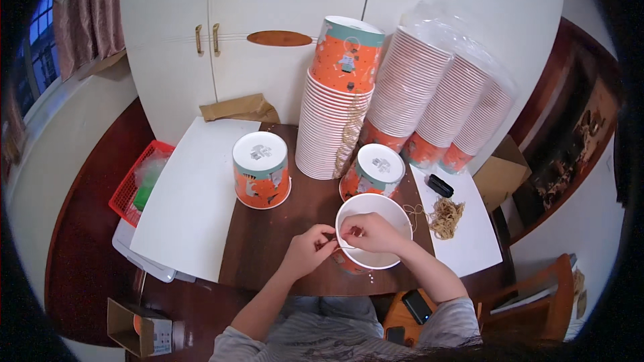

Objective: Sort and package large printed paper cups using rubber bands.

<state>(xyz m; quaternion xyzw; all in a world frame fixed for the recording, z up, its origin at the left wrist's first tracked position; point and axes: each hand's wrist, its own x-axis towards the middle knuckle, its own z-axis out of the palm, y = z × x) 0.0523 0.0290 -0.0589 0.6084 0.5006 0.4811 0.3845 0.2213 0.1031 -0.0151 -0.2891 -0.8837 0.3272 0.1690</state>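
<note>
Fingers [333,232] of both hands pinch the open (apparently empty) paper bucket [382,255] rim.

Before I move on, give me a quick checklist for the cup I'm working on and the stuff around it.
1. Both hands at the rim: left hand and right hand meet there, ok.
2. Open paper cup upright, mouth up: ok.
3. What the fingers pinch: too small, cannot tell.
4. Rubber bands beside right hand: ok.
5. Cup clear of table edge: right at it, not ok.
6. Tall cup stack straight: leaning, not ok.
</note>
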